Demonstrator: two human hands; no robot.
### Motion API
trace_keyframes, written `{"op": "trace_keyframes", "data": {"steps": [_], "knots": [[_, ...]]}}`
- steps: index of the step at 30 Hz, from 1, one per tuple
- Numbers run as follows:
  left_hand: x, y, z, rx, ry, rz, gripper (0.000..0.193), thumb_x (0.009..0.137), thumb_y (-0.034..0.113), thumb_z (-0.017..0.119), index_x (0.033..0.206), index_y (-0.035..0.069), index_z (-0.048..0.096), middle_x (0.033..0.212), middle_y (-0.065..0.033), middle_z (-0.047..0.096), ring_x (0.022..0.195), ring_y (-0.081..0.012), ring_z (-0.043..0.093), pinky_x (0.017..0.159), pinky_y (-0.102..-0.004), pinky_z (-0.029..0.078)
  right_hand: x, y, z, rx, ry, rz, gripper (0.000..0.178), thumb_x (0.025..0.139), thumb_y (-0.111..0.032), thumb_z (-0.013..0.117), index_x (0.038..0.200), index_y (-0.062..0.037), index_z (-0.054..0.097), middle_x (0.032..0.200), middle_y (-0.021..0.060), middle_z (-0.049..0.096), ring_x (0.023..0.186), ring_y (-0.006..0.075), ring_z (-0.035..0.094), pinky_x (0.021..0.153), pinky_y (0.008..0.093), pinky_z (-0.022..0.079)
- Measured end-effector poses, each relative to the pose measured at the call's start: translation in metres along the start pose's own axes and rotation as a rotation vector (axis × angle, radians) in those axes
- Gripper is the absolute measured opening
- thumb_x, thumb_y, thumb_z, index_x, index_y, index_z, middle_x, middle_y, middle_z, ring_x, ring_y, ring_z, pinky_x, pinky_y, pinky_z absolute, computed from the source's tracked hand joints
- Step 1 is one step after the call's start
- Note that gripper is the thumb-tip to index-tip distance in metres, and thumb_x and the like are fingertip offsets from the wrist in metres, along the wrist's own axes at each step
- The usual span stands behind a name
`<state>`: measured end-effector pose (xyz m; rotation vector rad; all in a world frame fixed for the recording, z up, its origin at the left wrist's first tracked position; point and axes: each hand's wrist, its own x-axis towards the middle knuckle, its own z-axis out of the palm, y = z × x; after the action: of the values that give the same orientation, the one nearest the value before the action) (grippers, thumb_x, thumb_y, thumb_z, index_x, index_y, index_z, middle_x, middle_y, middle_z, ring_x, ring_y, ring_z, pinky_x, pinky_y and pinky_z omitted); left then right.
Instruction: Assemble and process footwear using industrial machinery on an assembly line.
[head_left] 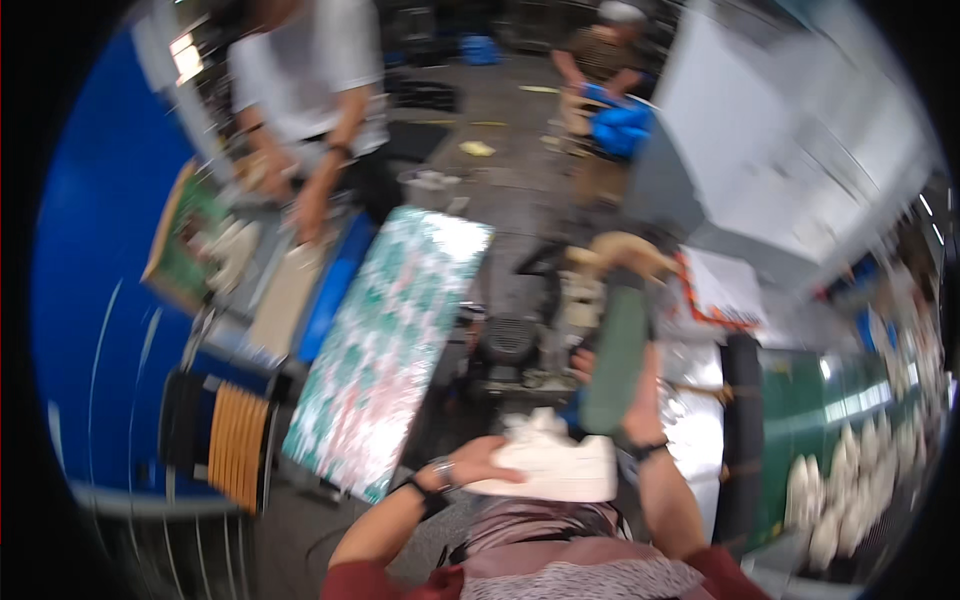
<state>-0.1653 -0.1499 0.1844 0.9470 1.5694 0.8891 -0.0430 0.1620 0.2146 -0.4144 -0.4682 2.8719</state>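
Observation:
Just in front of my body a white shoe (560, 462) lies on its side, its sole edge along the bottom. My left hand (478, 462) grips its left end, thumb over the upper and the other fingers hidden. To the right of the shoe a long green machine arm (613, 365) with a rounded near end points toward me. My right hand (643, 405) reaches behind this arm, with fingertips showing on its left side. The arm hides most of those fingers, and whether they hold anything is not visible.
A patterned, shiny tabletop (390, 350) stands at left. Beyond it a person in a white shirt (310, 90) works at a bench; another person (603, 60) sits far off beside blue bags (620, 125). Several white shoes (845, 480) stand on a green conveyor (785, 400) at right.

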Motion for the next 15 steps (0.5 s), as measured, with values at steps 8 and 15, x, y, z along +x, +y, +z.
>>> {"op": "trace_keyframes", "data": {"steps": [8,15], "knots": [[0.024,0.002,0.040,0.272,0.338,-0.311,0.082,0.062,0.055,0.089,0.116,-0.003,0.067,0.105,-0.0197,0.073,0.099,-0.0301,0.072,0.088,-0.0385,0.054,-0.020,-0.019,0.020,-0.040,0.029,0.010,0.068,0.097,-0.065,0.044,0.125,-0.0052,0.062,0.100,0.0215,0.072,0.086,0.0286,0.072,0.072,0.0367,0.061],[0.196,0.103,0.114,0.640,0.416,-0.179,0.081,0.062,0.063,0.084,0.108,0.000,0.063,0.096,-0.0222,0.072,0.089,-0.0393,0.070,0.078,-0.0458,0.056,-0.192,-0.086,-0.090,0.025,0.246,-0.276,0.067,0.100,-0.058,0.046,0.136,-0.0026,0.054,0.113,0.0185,0.069,0.101,0.0311,0.069,0.087,0.0409,0.057]]}}
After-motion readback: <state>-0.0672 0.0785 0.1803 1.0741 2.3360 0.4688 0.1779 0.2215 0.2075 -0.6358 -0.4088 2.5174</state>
